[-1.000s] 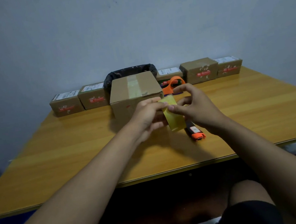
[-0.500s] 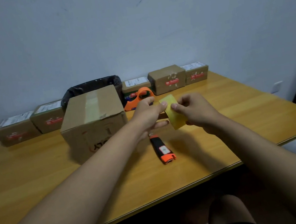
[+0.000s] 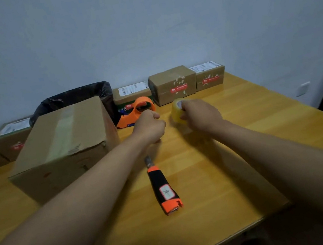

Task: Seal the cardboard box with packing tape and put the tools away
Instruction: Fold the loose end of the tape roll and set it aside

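Since a moment ago the hands have parted: both then worked the translucent yellow roll of packing tape (image 3: 177,111) together; now the right hand (image 3: 199,114) alone grips it, just right of the large brown cardboard box (image 3: 65,146) and low over the yellow wooden table (image 3: 263,127). The left hand (image 3: 150,125) is closed in a fist between box and roll; whether it pinches a tape end cannot be told. The box already carries a tape strip along its top. The orange tape dispenser (image 3: 137,113) stands behind the box's right corner; the orange-and-black utility knife (image 3: 163,187) lies nearer the person. Judgement: sealing looks advanced and tools remain out.
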